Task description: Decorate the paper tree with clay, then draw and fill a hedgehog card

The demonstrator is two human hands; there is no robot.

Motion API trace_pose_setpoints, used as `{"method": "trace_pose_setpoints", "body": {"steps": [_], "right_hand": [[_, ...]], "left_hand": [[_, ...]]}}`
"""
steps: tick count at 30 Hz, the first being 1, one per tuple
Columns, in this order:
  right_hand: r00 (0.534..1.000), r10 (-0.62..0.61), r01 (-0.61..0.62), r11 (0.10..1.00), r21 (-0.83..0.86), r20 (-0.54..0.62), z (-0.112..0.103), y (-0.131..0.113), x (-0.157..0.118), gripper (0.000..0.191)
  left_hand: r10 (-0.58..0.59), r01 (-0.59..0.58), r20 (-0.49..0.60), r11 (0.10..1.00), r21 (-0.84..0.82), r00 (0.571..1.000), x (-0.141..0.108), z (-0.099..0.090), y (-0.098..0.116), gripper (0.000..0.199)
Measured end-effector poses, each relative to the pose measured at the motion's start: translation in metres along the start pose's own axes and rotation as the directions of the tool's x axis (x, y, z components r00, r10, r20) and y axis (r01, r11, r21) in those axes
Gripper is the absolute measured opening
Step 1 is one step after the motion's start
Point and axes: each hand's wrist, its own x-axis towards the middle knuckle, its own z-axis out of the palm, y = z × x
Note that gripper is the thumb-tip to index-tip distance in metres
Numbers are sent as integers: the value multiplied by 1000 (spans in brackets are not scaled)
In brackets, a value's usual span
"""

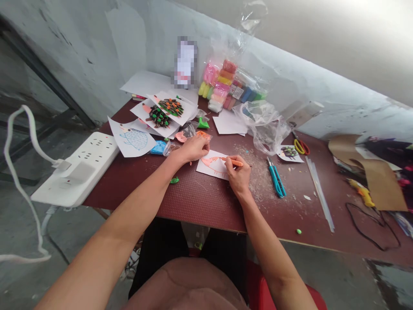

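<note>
A small white sheet of paper (211,171) lies on the table with a hedgehog outline in orange and a peach-coloured face at its left end. My right hand (238,174) is closed around an orange marker (236,162), its tip on the drawing. At the sheet's upper left corner, my left hand (194,150) presses down with curled fingers; its fingertips are partly hidden. Just beyond it lie an orange clay packet (204,135) and a peach clay lump (180,137). A green clay piece (174,180) sits nearer to me on the left.
Finished hedgehog pictures (171,107) and a blue hedgehog drawing (134,138) lie at left, beside a white power strip (80,168). Bagged coloured clay (222,86) leans at the wall. Rightward are a teal utility knife (276,178), scissors (301,146), glue sticks (320,193) and a yellow glue gun (363,193).
</note>
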Motion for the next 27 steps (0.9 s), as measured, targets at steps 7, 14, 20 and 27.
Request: {"method": "trace_pose_setpoints", "body": {"steps": [7, 14, 20, 27], "right_hand": [[1000, -17, 17, 1000, -16, -4, 0, -3, -1, 31], [1000, -28, 28, 1000, -7, 5, 0, -4, -2, 30], [999, -22, 21, 1000, 5, 35, 1, -3, -3, 28], [1000, -20, 20, 1000, -14, 17, 0, -1, -3, 29]], "left_hand": [[4, -4, -10, 1000, 3, 1000, 0, 1, -1, 22], [-14, 14, 8, 1000, -5, 1000, 0, -1, 2, 22], [-5, 5, 1, 1000, -5, 1000, 0, 0, 1, 22], [-11, 11, -4, 1000, -1, 1000, 0, 0, 1, 21]]}}
